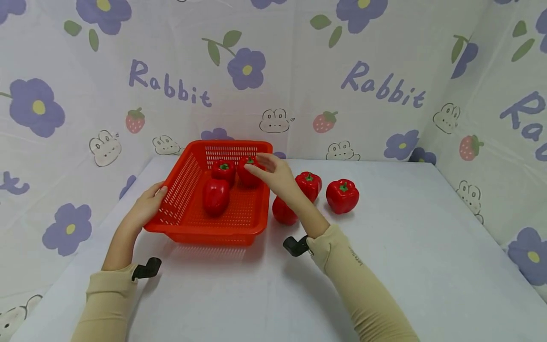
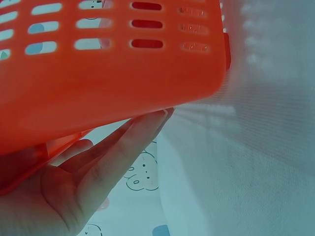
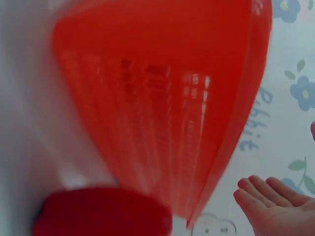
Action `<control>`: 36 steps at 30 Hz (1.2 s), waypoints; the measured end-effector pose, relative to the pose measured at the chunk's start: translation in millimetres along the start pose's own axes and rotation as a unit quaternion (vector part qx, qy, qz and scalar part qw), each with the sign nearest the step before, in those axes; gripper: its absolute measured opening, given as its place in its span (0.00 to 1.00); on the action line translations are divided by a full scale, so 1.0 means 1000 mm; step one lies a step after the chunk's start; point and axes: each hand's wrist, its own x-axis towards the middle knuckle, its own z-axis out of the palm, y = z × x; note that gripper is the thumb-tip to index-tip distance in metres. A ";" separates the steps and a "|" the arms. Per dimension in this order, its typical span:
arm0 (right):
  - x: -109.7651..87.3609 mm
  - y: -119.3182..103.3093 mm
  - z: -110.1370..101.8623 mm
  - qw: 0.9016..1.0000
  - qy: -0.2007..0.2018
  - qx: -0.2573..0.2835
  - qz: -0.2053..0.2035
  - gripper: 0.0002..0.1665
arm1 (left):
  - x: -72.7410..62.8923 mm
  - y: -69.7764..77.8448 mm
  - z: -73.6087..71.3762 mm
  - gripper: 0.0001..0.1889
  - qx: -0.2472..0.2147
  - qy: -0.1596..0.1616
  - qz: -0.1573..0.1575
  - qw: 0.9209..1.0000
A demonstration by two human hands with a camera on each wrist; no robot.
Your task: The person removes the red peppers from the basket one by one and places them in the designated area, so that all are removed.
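A red plastic basket [image 1: 256,223] with slotted walls stands at the left of the table. Inside lie three red bell peppers, one of them a pepper lying on its side [image 1: 215,197]. My left hand [image 1: 149,204] holds the basket at its left rim; the left wrist view shows that hand [image 2: 93,172] with a digit against the outer wall. Over the basket's right rim reaches my right hand [image 1: 275,175], its fingers loosely extended beside the rear right pepper [image 1: 244,172]. The right wrist view has that hand [image 3: 280,211] with nothing in its fingers.
Right of the basket stand three more red peppers: a near one [image 1: 284,212] partly behind my right forearm, one farther back [image 1: 308,182], and one at the right [image 1: 342,195]. A printed cloth [image 1: 299,85] hangs behind the white table [image 1: 427,247].
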 end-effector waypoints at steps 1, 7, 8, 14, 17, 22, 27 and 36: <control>0.002 -0.002 0.004 1.000 -0.005 0.008 0.011 0.41 | 0.000 0.000 0.000 0.33 0.000 0.000 0.000 1.000; 0.013 -0.016 0.022 0.996 -0.033 0.046 0.070 0.45 | -0.004 0.004 0.001 0.32 0.009 0.004 0.006 1.000; 0.015 -0.018 0.024 0.995 -0.039 0.049 0.079 0.45 | -0.004 0.004 0.001 0.32 0.013 0.004 0.007 1.000; 0.023 -0.024 0.034 0.987 -0.068 0.074 0.126 0.50 | -0.004 0.003 0.002 0.32 0.014 0.003 0.006 1.000; 0.028 -0.025 0.038 0.984 -0.075 0.085 0.138 0.51 | -0.004 0.002 0.002 0.32 0.010 0.005 0.007 1.000; 0.035 -0.028 0.044 0.975 -0.089 0.127 0.159 0.52 | -0.004 0.003 0.000 0.32 0.008 0.003 0.007 1.000; 0.041 -0.034 0.048 0.957 -0.111 0.203 0.176 0.38 | -0.005 0.003 0.001 0.32 0.012 0.003 0.008 1.000; 0.049 -0.039 0.063 0.962 -0.080 0.192 0.178 0.44 | -0.003 0.001 0.001 0.33 0.007 0.004 0.003 1.000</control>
